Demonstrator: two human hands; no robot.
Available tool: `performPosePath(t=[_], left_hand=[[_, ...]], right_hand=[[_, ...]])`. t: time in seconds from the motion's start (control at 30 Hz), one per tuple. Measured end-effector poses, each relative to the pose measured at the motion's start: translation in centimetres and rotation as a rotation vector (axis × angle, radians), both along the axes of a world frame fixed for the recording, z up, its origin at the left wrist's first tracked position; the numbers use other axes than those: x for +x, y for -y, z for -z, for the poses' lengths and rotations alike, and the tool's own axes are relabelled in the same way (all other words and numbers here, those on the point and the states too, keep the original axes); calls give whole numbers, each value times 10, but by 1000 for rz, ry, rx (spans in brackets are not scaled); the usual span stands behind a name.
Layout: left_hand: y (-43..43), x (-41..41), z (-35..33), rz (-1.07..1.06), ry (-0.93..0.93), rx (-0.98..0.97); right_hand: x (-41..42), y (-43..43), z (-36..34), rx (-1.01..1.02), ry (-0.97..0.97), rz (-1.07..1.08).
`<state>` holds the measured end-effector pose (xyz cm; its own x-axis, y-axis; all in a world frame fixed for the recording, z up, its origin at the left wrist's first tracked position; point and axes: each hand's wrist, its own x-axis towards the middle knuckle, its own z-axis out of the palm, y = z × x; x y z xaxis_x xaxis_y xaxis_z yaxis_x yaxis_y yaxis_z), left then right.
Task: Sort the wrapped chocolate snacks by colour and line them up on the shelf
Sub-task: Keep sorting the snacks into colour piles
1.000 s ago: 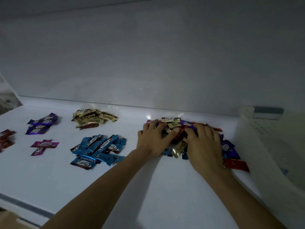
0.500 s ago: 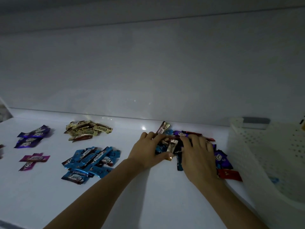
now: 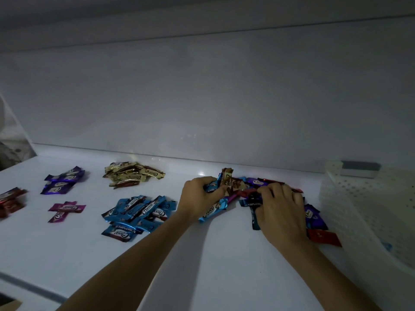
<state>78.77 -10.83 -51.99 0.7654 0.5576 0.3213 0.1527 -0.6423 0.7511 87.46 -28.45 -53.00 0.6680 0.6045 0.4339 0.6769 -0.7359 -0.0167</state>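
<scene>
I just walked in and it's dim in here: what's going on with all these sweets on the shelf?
A person is sorting wrapped snacks by colour on a white shelf. The left hand grips a bunch of snacks at the mixed heap; the right hand rests on that heap, fingers bent, grip unclear. Sorted to the left lie the blue pile, gold pile, purple pile, pink pile and red pile. A white basket stands at the right.
</scene>
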Motion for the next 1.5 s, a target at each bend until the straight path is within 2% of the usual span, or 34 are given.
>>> performPosePath(t=[0.27, 0.5, 0.6, 0.7, 0.77, 0.87, 0.93, 1.0, 1.1, 1.23, 1.37, 1.5], left_hand=[[-4, 1, -14, -33, 103, -86], [8, 10, -23, 9, 186, -289], [16, 10, -26, 6, 233, -421], [27, 10, -26, 8, 291, -563], [37, 12, -27, 23, 315, -659], [51, 15, -26, 52, 308, -792], [56, 11, -28, 56, 298, -877], [53, 7, -29, 78, 276, -915], [51, -1, -31, 95, 177, -981], [54, -7, -30, 0, 86, -1100], [58, -3, -28, -29, 170, -1182], [64, 3, -25, -48, 345, -1008]], right_hand=[[-3, -2, -7, 54, 176, -3], [-6, 0, -10, 147, 199, -75], [-5, 2, -14, 315, 119, -175], [-17, -7, -22, 689, -185, -308], [-30, -25, -29, 1016, -575, -339], [-41, -60, -40, 1391, -1186, -187], [-38, -74, -42, 1571, -1376, -134], [-35, -80, -41, 1652, -1456, -151], [-36, -86, -32, 1630, -1414, -113], [-43, -96, -25, 1619, -1214, -34], [-45, -97, -24, 1630, -1045, -34], [-42, -94, -21, 1516, -867, -187]])
